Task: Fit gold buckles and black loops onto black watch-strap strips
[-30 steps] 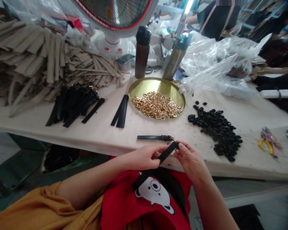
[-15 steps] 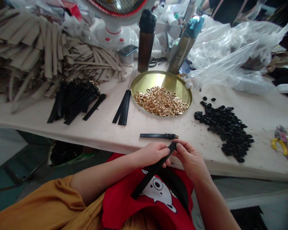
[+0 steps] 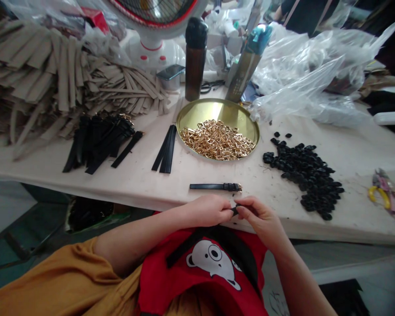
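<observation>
My left hand (image 3: 215,210) is closed around a black strap (image 3: 187,246), whose long end hangs down over the red apron. With thumb and fingertips, my right hand (image 3: 253,213) pinches the strap's short end just right of the left hand. What lies between the right fingertips besides the strap is too small to tell. Just beyond my hands, a black strap with a gold buckle (image 3: 213,187) lies flat on the table. Behind it stands a round gold tray (image 3: 240,109) holding a heap of small gold buckles (image 3: 217,140).
Right of the tray lies a pile of black loops (image 3: 309,175), then yellow-handled pliers (image 3: 380,197). To the left are bare black straps (image 3: 167,149) and a heap of buckled straps (image 3: 102,138). Behind stand beige strips (image 3: 66,70), a fan (image 3: 151,48), a dark bottle (image 3: 195,61) and plastic bags (image 3: 309,70).
The strap has turned flatter and its near end has swung left. My left hand now covers more of it, and my right fingers have come down slightly on its end.
</observation>
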A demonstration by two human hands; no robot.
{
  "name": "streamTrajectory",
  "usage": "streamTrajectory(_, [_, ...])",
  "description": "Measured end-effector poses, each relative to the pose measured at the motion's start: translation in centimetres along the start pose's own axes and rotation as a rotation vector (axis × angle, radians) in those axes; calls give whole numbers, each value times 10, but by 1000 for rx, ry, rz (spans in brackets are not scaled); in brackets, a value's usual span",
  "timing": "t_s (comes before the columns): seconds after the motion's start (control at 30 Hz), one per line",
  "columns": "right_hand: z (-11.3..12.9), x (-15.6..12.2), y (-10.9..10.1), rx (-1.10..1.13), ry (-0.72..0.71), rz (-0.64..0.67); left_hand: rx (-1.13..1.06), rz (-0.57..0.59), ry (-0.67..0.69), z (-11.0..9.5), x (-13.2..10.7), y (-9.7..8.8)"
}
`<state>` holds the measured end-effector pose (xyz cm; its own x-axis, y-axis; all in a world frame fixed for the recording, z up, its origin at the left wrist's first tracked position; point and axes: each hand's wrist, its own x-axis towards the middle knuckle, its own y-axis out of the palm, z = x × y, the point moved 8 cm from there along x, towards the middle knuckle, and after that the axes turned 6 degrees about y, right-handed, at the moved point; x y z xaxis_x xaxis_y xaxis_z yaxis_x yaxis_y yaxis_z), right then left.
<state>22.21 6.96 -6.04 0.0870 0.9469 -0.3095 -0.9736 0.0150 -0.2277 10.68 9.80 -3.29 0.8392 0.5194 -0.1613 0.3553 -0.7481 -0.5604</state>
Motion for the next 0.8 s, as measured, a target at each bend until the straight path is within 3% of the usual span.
streamTrajectory(0.23, [-23, -4, 2, 415, 227, 38, -61, -127, 10, -9, -2, -4])
streamTrajectory(0.5, [-16, -18, 5, 273, 129, -53, -4, -120, 7, -18, -12, -4])
streamTrajectory(0.67, [-18, -15, 8, 553, 180, -55, 49, -227, 28, -16, -13, -12])
streamTrajectory(0.8, [-27, -11, 22, 715, 221, -17, 72, -240, 24, -10, -12, -9])
